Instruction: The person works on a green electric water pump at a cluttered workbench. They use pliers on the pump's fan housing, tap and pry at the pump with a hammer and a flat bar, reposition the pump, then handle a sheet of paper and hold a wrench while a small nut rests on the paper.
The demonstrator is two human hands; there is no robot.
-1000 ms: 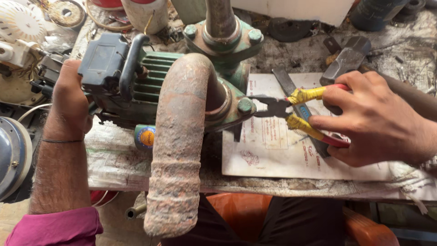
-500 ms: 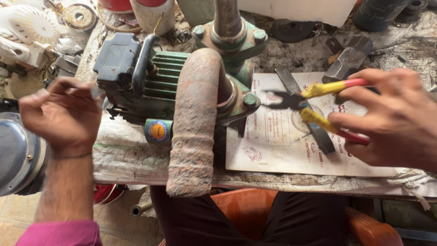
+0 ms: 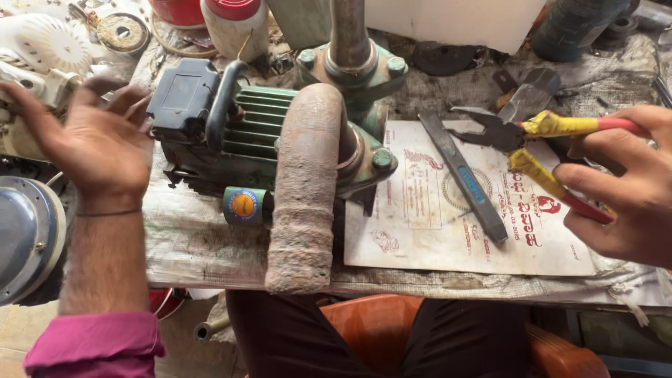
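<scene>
Left hand (image 3: 94, 143) open, fingers spread, palm down, held in the air just left of the green pump motor (image 3: 238, 133), touching nothing. Right hand (image 3: 623, 192) closed around the handles of one pair of pliers (image 3: 532, 140), yellow and red grips, dark jaws parted and pointing left toward the pump.

Between the hands: one motor with a dark box on top, one rusty bent pipe (image 3: 304, 196) reaching past the near bench edge (image 3: 210, 269), one upright pipe behind it. Open room between the pipe and the right hand, over a flat sheet of printed card (image 3: 434, 231), white with red marks, lying square to the near edge. One dark flat bar (image 3: 462, 175) slanting across that card, just below the pliers' jaws.

Under the motor, near the left wrist, one small green cylinder with a round orange label (image 3: 243, 205). Beyond the left hand, two red-topped containers (image 3: 234, 21) and a white fan cover (image 3: 42, 45). Left of the wrist, a grey round metal cover (image 3: 24, 238), off the bench edge.
</scene>
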